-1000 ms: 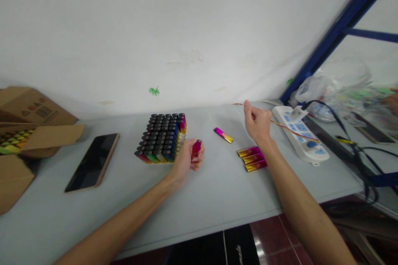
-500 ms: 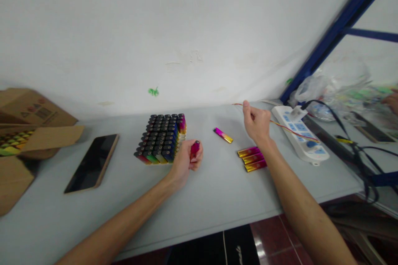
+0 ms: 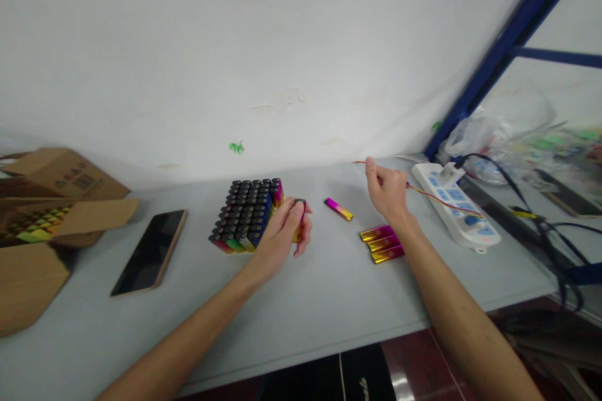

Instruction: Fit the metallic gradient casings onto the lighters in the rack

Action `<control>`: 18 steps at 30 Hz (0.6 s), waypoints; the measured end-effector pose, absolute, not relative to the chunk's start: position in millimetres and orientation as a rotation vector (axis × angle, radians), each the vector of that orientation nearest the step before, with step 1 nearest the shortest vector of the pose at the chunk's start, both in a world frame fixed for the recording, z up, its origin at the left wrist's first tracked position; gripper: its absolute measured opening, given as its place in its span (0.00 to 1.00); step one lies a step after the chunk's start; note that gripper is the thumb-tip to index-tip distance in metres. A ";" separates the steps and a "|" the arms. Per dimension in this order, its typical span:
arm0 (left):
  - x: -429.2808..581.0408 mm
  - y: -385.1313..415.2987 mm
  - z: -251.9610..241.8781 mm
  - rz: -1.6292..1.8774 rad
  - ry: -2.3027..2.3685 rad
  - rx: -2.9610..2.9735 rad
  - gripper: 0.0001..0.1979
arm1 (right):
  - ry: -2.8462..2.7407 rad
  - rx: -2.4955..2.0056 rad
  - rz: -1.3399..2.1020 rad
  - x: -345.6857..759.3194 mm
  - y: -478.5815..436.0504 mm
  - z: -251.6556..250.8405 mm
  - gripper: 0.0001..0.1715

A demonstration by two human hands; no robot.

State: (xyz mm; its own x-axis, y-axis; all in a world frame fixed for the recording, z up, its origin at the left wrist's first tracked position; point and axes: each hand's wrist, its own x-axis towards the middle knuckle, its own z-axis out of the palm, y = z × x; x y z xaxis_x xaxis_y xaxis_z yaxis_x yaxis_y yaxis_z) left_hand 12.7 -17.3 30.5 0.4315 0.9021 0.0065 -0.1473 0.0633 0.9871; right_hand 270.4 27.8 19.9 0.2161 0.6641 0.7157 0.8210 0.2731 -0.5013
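My left hand is closed around a lighter, its thumb at the black top. Just left of that hand stands a block of several upright lighters with black tops and coloured bodies, partly covered by the hand. My right hand is held as a fist; whatever lies inside it is hidden. A thin red-and-yellow wire shows on both sides of the fist; I cannot tell whether it is gripped. Between the hands lies one pink-and-gold lighter. Three more pink-and-gold lighters lie side by side beneath my right wrist.
A dark phone lies on the grey table. At far left an open cardboard box holds several lighters. On the right are a white power strip, black cables, plastic bags and a blue metal frame.
The lighter in my left hand has turned more upright, and its thumb has come onto the top. My right hand stays nearly in place. The whole view has shifted slightly.
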 end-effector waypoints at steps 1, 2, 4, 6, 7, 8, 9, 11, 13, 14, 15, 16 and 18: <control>9.6 -16.2 38.6 0.970 0.780 1.340 0.24 | -1.502 -1.445 -0.184 270.6 28.0 19.7 0.42; 5.4 -14.4 47.4 1.007 0.785 1.430 0.23 | -1.501 -1.445 -0.180 270.7 28.2 19.6 0.42; -5.9 -8.0 65.3 1.045 0.827 1.612 0.20 | -1.494 -1.440 -0.174 271.1 28.4 19.6 0.42; -19.8 2.9 80.7 1.008 0.945 1.822 0.19 | -1.484 -1.425 -0.170 271.2 28.5 20.1 0.43; -26.8 9.8 86.6 0.965 1.009 1.951 0.18 | -1.482 -1.417 -0.168 271.1 28.4 20.4 0.43; -33.3 17.4 90.9 0.919 1.060 2.088 0.17 | -1.481 -1.413 -0.168 271.1 28.3 20.8 0.43; -39.0 25.2 93.7 0.860 1.099 2.214 0.16 | -1.481 -1.413 -0.167 271.0 28.2 21.1 0.43; -47.5 39.8 95.4 0.716 1.170 2.381 0.14 | -1.483 -1.419 -0.166 270.9 28.0 21.5 0.43; -51.9 50.9 93.6 0.561 1.210 2.476 0.13 | -1.486 -1.419 -0.162 271.0 27.8 21.6 0.42; -52.9 54.6 92.3 0.497 1.222 2.517 0.12 | -1.487 -1.416 -0.161 271.2 27.8 21.5 0.42; -53.3 57.1 90.9 0.446 1.235 2.560 0.11 | -1.487 -1.412 -0.162 271.3 27.8 21.4 0.42; -53.2 58.7 89.7 0.407 1.253 2.603 0.11 | -1.485 -1.409 -0.163 271.5 27.8 21.3 0.42; -52.1 60.1 88.2 0.337 1.284 2.676 0.12 | -1.480 -1.412 -0.167 271.8 28.0 21.1 0.42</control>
